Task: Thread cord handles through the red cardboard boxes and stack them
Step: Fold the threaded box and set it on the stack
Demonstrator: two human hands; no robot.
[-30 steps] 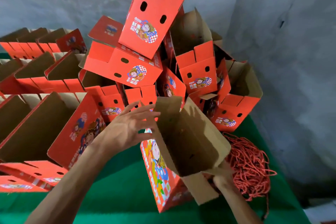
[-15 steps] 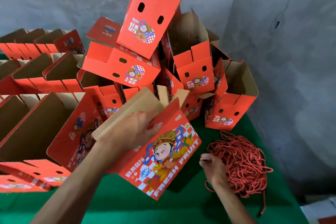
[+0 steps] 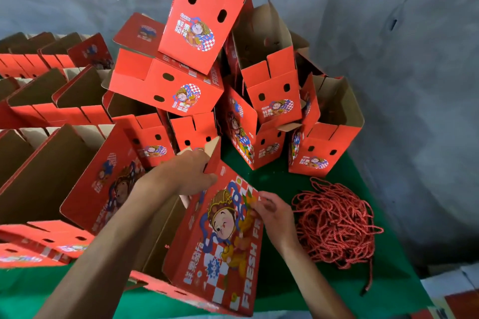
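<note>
Half a second ago the right hand (image 3: 272,215) was at the pile of red cord (image 3: 337,225) near the table's (image 3: 285,290) right edge; it has since come across to the box (image 3: 223,238) the person holds. Its fingers are curled against the printed side, though whether they pinch a cord end cannot be told (too blurred). The left hand (image 3: 185,176) grips the box's upper edge, thumb on the red face. The box has swung more upright at the near edge, likely readied for threading.
</note>
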